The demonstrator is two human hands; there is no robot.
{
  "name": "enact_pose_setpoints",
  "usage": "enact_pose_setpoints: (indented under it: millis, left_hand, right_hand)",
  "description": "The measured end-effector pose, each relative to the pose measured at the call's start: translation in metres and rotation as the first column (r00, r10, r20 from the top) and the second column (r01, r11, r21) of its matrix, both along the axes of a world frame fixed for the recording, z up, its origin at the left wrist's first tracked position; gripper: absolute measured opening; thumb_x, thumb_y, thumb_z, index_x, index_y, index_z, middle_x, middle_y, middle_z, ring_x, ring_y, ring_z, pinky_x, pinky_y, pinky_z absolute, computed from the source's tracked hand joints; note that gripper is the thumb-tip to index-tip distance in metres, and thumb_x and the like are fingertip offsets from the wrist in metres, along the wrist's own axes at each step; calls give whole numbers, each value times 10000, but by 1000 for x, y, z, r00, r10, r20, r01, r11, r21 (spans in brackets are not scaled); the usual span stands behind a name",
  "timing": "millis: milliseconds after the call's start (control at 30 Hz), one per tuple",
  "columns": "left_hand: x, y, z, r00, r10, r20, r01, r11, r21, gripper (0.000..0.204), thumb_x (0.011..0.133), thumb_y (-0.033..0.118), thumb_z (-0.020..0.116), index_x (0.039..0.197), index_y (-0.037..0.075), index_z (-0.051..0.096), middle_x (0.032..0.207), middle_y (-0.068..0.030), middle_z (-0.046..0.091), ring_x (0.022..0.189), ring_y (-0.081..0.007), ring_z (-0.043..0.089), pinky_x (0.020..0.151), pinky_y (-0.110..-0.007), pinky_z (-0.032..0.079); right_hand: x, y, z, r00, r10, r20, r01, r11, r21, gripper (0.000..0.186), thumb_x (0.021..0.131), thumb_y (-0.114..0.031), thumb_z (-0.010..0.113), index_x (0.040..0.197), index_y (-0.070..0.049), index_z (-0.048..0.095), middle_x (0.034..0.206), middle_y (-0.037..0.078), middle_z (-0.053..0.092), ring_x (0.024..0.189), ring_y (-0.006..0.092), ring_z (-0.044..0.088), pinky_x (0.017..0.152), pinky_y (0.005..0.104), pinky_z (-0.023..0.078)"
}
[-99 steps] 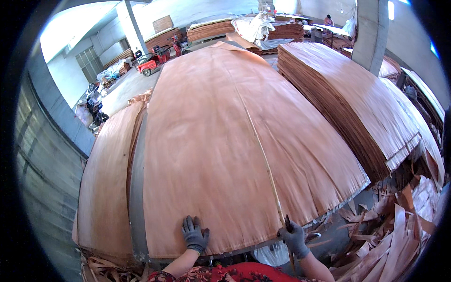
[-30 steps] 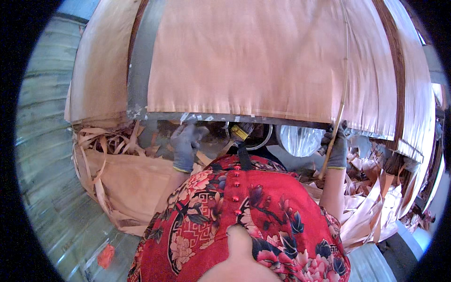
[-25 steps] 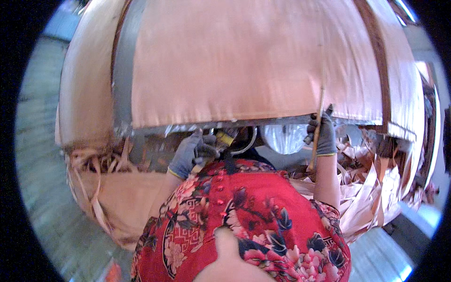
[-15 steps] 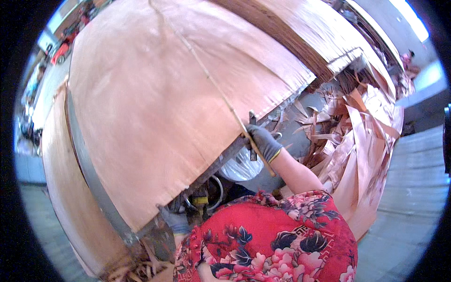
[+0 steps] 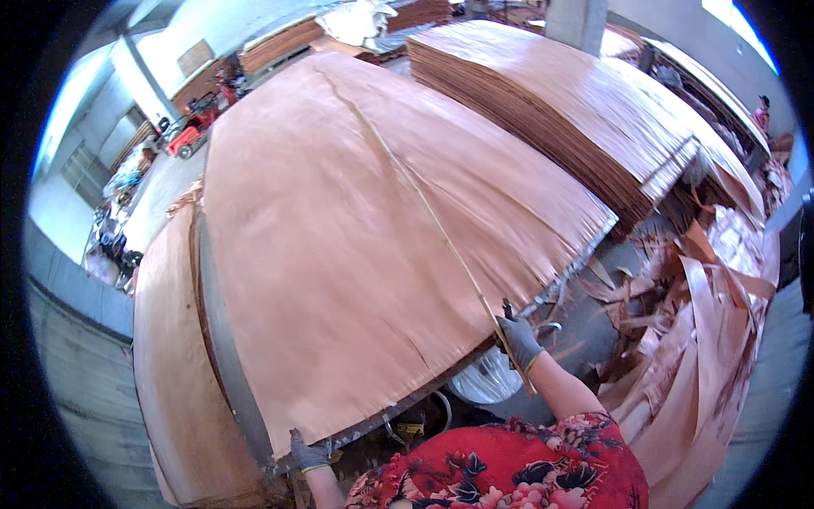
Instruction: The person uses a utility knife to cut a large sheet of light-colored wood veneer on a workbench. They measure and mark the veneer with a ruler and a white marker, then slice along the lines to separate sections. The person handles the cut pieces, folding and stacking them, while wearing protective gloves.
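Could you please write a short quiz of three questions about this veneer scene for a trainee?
1. True or false: both hands wear grey gloves.
2. What does the right hand grip? A) a thin strip at the veneer sheet's near edge B) a hammer C) a bucket
3. Where is the left hand?

Key:
1. True.
2. A.
3. At the sheet's near left corner, on the table edge.

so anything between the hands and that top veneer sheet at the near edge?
Nothing visible. The right hand is already on the near edge of the veneer sheet, at the thin strip running along its seam. The left hand grips the same edge at the near left corner.
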State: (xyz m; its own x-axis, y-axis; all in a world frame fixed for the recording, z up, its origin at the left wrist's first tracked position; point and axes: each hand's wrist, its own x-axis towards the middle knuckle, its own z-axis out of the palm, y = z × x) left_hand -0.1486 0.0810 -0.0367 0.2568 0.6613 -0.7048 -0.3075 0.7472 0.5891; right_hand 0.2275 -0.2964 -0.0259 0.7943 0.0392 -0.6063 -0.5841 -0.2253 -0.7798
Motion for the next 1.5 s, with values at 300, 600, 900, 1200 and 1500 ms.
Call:
enact_pose_setpoints:
  millis: [300,600,900,1200,1500]
  left_hand:
    - [-2,-7,-41,989,133,-58,-115,965,237,467,873,402,503,1220,92,466,1191,-100,529,1093,-297,492,926,-503,401]
    - [-14,-2,-75,934,298,-200,-231,926,299,472,879,459,472,1184,100,489,1151,-79,543,1075,-245,494,960,-455,375]
    - [-11,29,-47,958,14,-287,71,956,285,541,897,489,342,1262,103,443,1286,-106,476,1187,-278,432,1026,-476,294]
    - [-11,15,-36,998,-3,-59,11,990,144,505,837,474,444,1204,133,512,1219,-83,539,1117,-297,492,901,-553,380]
    - [-10,12,-30,996,15,-86,-7,995,99,541,891,445,363,1319,115,386,1343,-103,423,1226,-335,397,984,-548,331]
  right_hand:
    - [1,-2,5,995,-77,-58,84,988,132,290,820,-256,568,683,-1,579,522,95,530,356,198,478,328,309,376]
    - [-1,-7,1,995,-82,-54,87,992,90,251,807,-242,599,760,-4,534,554,94,536,374,199,488,331,322,379]
    - [-4,4,-12,1000,-8,-3,8,1000,-22,258,760,-244,573,674,0,585,562,89,541,477,206,538,418,332,403]
    - [0,1,-11,998,-21,-58,27,994,106,257,780,-229,585,663,-1,598,571,99,579,421,194,525,386,315,401]
    - [1,-1,-5,993,-66,-93,77,991,113,226,783,-209,606,681,-8,592,552,94,571,396,195,520,354,314,389]
